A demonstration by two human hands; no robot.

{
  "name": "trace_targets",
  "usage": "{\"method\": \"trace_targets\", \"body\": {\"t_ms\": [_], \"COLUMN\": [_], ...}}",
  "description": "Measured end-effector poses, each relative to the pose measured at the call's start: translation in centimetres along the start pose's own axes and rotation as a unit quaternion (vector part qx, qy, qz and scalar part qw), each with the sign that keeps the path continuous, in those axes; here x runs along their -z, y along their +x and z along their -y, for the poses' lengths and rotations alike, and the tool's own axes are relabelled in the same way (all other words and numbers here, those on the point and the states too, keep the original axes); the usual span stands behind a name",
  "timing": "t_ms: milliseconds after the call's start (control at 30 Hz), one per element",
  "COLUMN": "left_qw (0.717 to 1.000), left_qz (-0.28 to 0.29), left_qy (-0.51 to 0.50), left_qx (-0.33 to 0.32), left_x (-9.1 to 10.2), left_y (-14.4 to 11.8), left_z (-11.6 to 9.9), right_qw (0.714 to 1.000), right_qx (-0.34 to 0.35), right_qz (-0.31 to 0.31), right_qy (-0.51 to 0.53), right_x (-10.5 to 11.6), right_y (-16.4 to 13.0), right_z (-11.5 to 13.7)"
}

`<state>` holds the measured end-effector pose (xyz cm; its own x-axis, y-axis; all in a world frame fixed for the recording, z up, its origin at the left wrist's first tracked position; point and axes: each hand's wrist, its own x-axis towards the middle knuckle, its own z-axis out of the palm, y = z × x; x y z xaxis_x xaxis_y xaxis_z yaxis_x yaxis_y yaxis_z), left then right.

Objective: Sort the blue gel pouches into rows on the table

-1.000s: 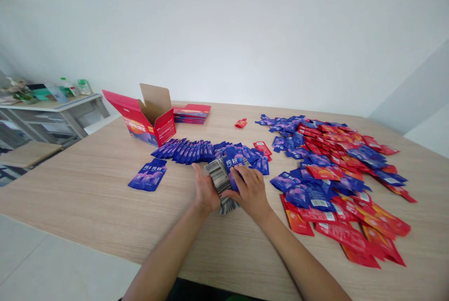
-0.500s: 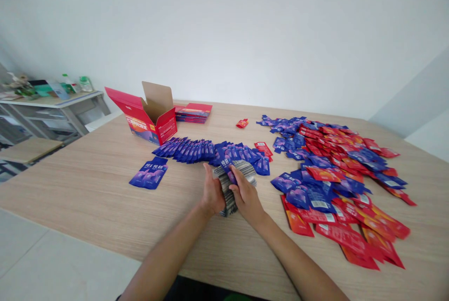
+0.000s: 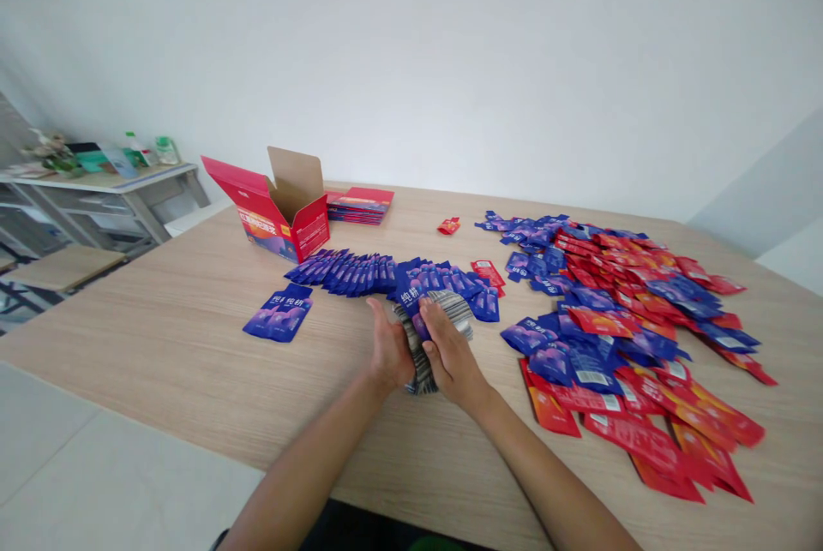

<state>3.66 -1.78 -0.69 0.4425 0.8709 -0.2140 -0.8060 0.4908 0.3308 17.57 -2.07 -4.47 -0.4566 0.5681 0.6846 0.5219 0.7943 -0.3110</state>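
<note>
While both hands press in from either side, the stack of sachets (image 3: 429,337) sits on edge on the bench (image 3: 167,362), just in front of the person and right against the near end of the long blue row (image 3: 386,275). The left hand (image 3: 389,352) cups the stack's left flank, fingers curled around it; the right hand (image 3: 450,356) clamps the other flank, thumb up near the top edge where one blue sachet with white lettering faces out. So both are closed on the bundle, squeezing it between the palms.

The silver edges look fanned rather than square, curving over toward the right. To do this well, I'd say the pressure wants to stay even on both sides, with the bottom edges tapped down flat on the wood so the packets line up. Squeeze too hard and slippery foil like this is likely to bow and squirt out the middle; too loose and the fan spills.

A single blue sachet (image 3: 279,312) lies flat off to the left, well apart. The open red box (image 3: 283,212) stands beyond the row, flap up, with flat red cartons (image 3: 360,203) stacked just behind it. To the right sprawls the mixed red and blue heap (image 3: 630,320), near enough that a stray elbow could drag packets along.
</note>
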Motion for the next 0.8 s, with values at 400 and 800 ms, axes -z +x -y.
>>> {"method": "trace_targets", "body": {"t_ms": [400,800], "left_qw": [0.999,0.997], "left_qz": [0.024,0.012], "left_qy": [0.007,0.056], "left_qx": [0.027,0.052], "left_x": [0.9,1.8], "left_y": [0.6,1.0], "left_z": [0.2,1.9], "right_qw": [0.994,0.967], "right_qx": [-0.103,-0.225], "right_qz": [-0.02,-0.121], "right_qy": [0.031,0.007], "right_x": [1.4,2.2], "right_y": [1.1,1.2], "right_z": [-1.1,-3.7]}}
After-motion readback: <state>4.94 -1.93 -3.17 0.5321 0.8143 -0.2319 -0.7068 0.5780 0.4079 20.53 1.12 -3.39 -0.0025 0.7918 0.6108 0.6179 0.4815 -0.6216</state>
